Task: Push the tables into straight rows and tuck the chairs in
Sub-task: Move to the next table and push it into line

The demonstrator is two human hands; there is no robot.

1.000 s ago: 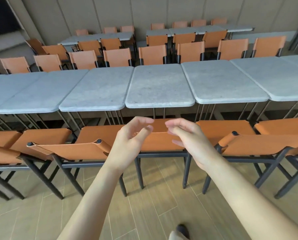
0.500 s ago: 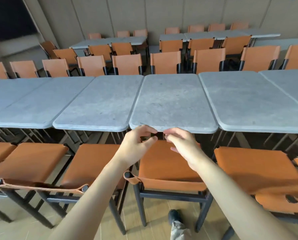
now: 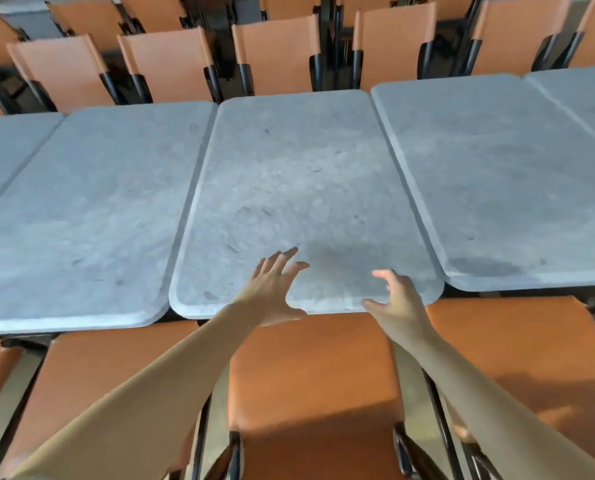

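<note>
Rows of orange chairs and grey slabs fill the room. Fingers first: the left hand has its fingers splayed wide over the middle worktop, the right hand hangs loosely curled at its near edge, neither holding anything. A second ago both hovered pinched together above the chair; now they've come forward past it. That worktop's near edge sits a bit behind the left neighbour's, so I'd guess it gets nudged next.
</note>
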